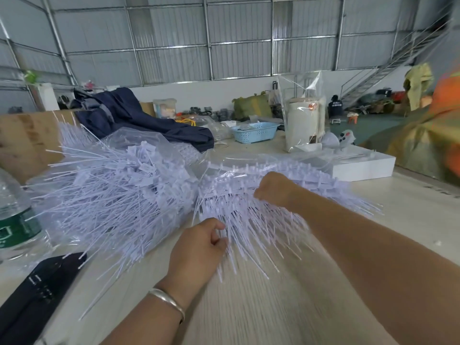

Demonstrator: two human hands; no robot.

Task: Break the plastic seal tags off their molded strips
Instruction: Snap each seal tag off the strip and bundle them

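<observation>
Left hand [199, 245]: fingers curled, pinching tails of the molded strips [249, 220].
Right hand [273, 189]: fingers hidden among strips, grip unreadable.
Risk: loose tags [112, 195] beside them could snag, mixing piles.

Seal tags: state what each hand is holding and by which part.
Left hand grips the thin tail ends of the stacked strips of seal tags. Right hand grips the same stack higher up, near its molded heads.

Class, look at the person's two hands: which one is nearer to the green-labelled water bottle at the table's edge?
Left. The left hand grips tag tails near the table's middle, closer to the water bottle. The right hand reaches into the stacked strips, farther right and away from it.
</observation>
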